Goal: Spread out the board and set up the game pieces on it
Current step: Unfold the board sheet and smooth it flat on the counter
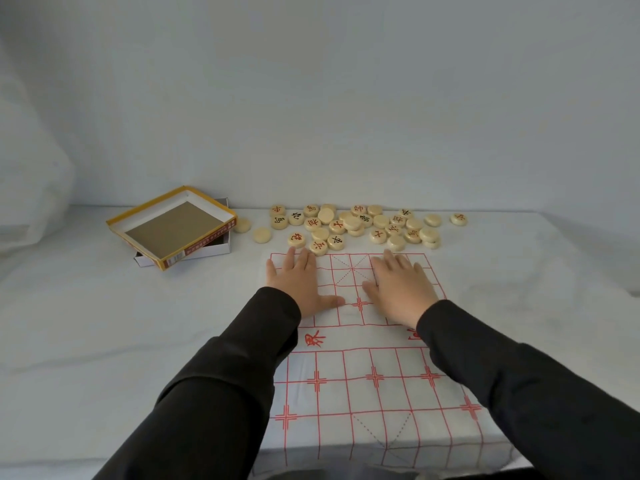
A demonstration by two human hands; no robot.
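Note:
A thin white board sheet [363,386] with a red grid lies unfolded on the table in front of me, its near end hanging over the table's front edge. My left hand [298,285] presses flat on the far left part of the sheet, fingers straight. My right hand [398,285] presses flat on the far right part. Beyond the sheet's far edge lies a loose heap of several round wooden pieces [353,225] with red or black characters, some face down. No piece stands on the grid.
An open yellow-rimmed box lid [173,225] lies tilted on its white box base [187,252] at the far left. Two stray pieces [261,234] lie between box and heap. A white cloth covers the table [104,323]; a pale wall rises behind.

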